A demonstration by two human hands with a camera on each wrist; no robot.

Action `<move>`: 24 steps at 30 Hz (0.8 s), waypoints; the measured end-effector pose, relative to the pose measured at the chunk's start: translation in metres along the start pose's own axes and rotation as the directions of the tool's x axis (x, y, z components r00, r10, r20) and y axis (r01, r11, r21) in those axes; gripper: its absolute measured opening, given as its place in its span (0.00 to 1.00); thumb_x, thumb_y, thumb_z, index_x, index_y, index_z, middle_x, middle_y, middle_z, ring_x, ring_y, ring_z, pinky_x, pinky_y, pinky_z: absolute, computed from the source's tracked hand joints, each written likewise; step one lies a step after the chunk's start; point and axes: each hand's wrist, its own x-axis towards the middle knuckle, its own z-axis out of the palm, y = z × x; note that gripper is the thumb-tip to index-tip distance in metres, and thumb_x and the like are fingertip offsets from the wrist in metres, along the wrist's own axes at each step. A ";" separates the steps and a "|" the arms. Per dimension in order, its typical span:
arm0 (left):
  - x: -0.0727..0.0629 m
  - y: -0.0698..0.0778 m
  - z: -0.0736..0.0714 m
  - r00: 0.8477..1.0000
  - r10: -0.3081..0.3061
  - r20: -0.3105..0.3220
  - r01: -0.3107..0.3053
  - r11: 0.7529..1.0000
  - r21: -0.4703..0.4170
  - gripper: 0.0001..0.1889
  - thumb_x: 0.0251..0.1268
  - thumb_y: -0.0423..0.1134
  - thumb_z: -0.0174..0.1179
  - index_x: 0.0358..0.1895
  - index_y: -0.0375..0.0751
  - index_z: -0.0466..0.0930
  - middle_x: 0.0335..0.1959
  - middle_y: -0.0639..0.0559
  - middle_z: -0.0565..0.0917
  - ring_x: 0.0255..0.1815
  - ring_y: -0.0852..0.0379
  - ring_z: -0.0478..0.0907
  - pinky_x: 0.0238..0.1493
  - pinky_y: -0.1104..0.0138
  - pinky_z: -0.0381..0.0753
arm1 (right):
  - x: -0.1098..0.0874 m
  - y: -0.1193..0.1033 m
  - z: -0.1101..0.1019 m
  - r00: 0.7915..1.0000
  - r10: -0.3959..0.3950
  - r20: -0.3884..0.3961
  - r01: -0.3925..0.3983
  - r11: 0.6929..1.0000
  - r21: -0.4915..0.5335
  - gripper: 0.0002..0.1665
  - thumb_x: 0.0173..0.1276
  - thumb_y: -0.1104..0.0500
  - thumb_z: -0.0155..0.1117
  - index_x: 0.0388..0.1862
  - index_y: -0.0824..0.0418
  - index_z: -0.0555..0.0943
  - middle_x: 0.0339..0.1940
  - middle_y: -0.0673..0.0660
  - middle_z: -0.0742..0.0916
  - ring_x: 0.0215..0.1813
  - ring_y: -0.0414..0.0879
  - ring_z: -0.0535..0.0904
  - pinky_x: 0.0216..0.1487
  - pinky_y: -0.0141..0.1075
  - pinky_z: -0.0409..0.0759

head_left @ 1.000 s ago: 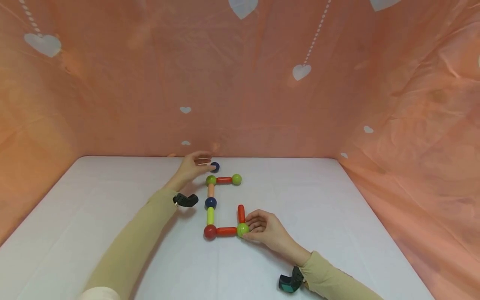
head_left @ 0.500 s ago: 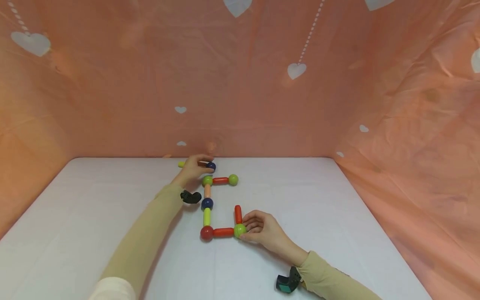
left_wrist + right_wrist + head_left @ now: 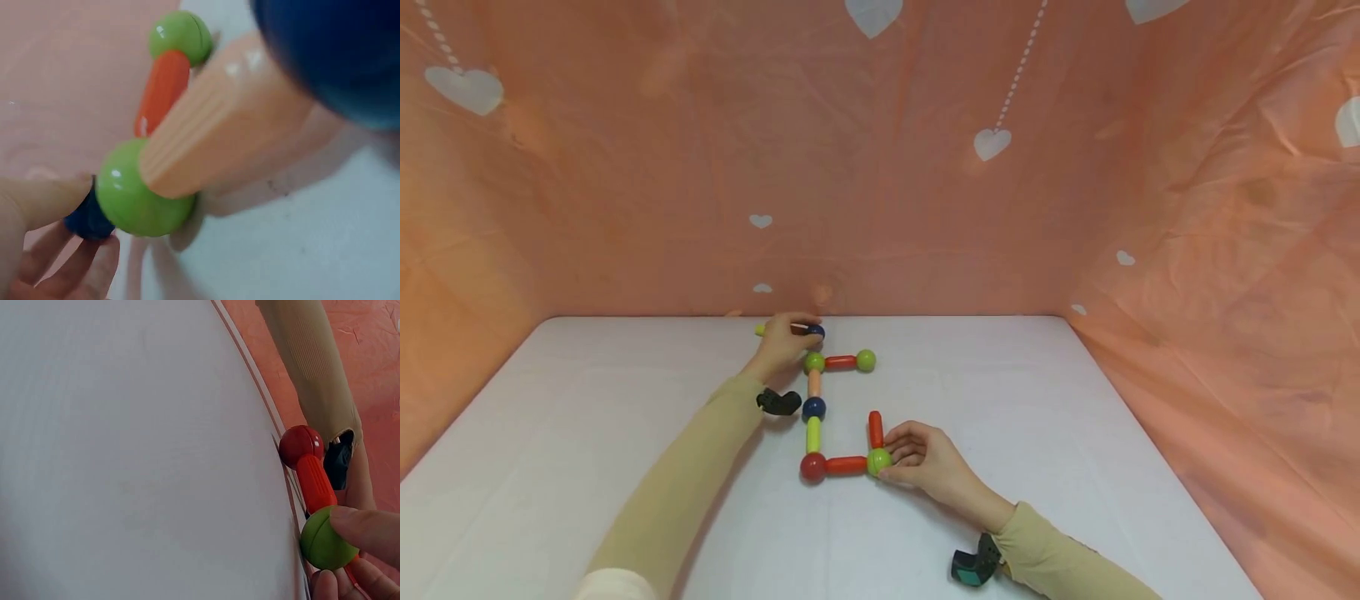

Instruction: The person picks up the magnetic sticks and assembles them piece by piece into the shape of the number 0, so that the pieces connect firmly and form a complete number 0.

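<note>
My left hand [image 3: 782, 343] pinches a dark blue ball [image 3: 90, 215] between thumb and fingers, just beyond the upper-left green ball [image 3: 814, 362] of a stick-and-ball building toy. A yellow-green stick [image 3: 760, 330] pokes out left of that hand, mostly hidden. From the green ball, a red stick [image 3: 841, 362] leads right to another green ball [image 3: 866, 360]. A peach stick [image 3: 212, 119], blue ball [image 3: 814, 407], yellow-green stick [image 3: 813, 434] and red ball [image 3: 812, 467] run down. A red stick [image 3: 846, 466] joins the lower-right green ball [image 3: 328, 540], pinched by my right hand [image 3: 932, 462].
Another red stick [image 3: 876, 429] points away from the lower-right green ball. The pieces lie on a white-covered table [image 3: 1037, 417]. An orange cloth with pale hearts [image 3: 880, 208] encloses the back and sides. Black wrist cameras [image 3: 976, 562] sit on both wrists.
My left hand has brought the dark blue ball slightly left, in line above the upper-left green ball. The yellow-green stick has come into view beside it. My right hand keeps its place.
</note>
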 end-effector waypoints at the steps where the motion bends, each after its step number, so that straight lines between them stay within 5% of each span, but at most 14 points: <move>1: -0.002 0.001 -0.001 1.000 -0.005 -0.019 0.005 1.000 -0.014 0.18 0.64 0.32 0.62 0.56 0.33 0.77 0.53 0.41 0.77 0.53 0.43 0.74 0.54 0.57 0.77 | 0.000 0.000 0.000 1.000 -0.003 0.001 0.003 1.000 -0.002 0.23 0.53 0.72 0.72 0.48 0.73 0.76 0.40 0.60 0.83 0.42 0.50 0.79 0.41 0.30 0.80; 9: -0.021 0.016 -0.008 0.996 -0.008 -0.084 -0.005 0.987 -0.161 0.20 0.64 0.40 0.64 0.58 0.37 0.77 0.53 0.44 0.78 0.54 0.45 0.74 0.52 0.55 0.79 | 0.001 0.003 -0.002 1.000 -0.013 0.005 0.013 1.000 -0.014 0.22 0.53 0.70 0.74 0.47 0.71 0.77 0.39 0.59 0.83 0.41 0.47 0.79 0.42 0.31 0.81; 14: -0.042 0.031 -0.001 0.999 -0.050 -0.018 0.046 0.984 -0.171 0.20 0.64 0.41 0.64 0.58 0.40 0.77 0.55 0.46 0.77 0.54 0.47 0.75 0.53 0.56 0.78 | 0.003 0.003 -0.002 1.000 -0.005 0.005 0.005 1.000 -0.017 0.22 0.53 0.70 0.74 0.47 0.71 0.77 0.40 0.58 0.83 0.42 0.49 0.79 0.42 0.30 0.81; 24: -0.065 0.048 0.025 0.989 0.000 0.146 0.031 0.977 -0.211 0.17 0.62 0.38 0.65 0.53 0.36 0.80 0.47 0.46 0.81 0.44 0.50 0.79 0.49 0.55 0.80 | 0.002 0.000 -0.002 1.000 0.006 -0.005 -0.006 1.000 -0.013 0.22 0.53 0.72 0.72 0.47 0.73 0.76 0.39 0.60 0.83 0.42 0.53 0.79 0.40 0.29 0.80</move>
